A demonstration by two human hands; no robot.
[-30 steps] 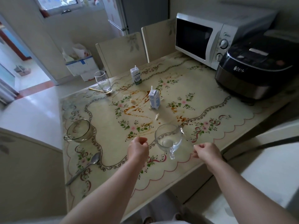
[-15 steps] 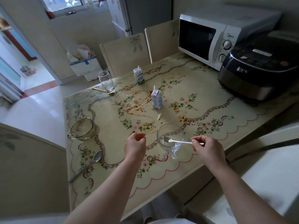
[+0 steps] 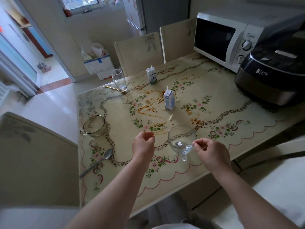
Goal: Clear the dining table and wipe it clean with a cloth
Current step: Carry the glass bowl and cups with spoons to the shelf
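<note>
Right hand (image 3: pixel 212 151): thumb and fingers curled, pinching the handle end of a small spoon (image 3: pixel 179 144). The hand is at the right side of the clear glass cup (image 3: pixel 181 138).
Small spoon: its bowl lies inside the cup, and its handle crosses the right rim to the pinching fingers.
Clear glass cup: stands on the bench (image 3: pixel 219 103) close to the near edge, right of centre, with its handle pointing toward the near edge.
Left hand: fingers curled in toward the palm with nothing in them. It is above the bench just left of the cup and not touching it.
Smoked glass mug (image 3: pixel 94 126): near-left part of the bench, upright, with residue on its inside wall.
Steel spoon (image 3: pixel 97 161): lies flat, nearer than the mug, along the left edge.
Tall glass (image 3: pixel 118 79): far-left corner, upright. A gold spoon (image 3: pixel 115 89) lies just beside its base.
Far carton (image 3: pixel 151 76): upright near the far edge, with a straw in the top.
Near carton (image 3: pixel 169 100): upright at mid-bench, with a straw in the top.
Brown smears (image 3: pixel 148 103): spread across the centre between the cartons and the cup, with pale crumbs among them.
Microwave (image 3: pixel 231 38): far-right corner, door closed.
Rice cooker (image 3: pixel 272 75): right edge, just nearer than the microwave, lid down.
Chairs (image 3: pixel 138 52): two, pushed up to the far side.
</note>
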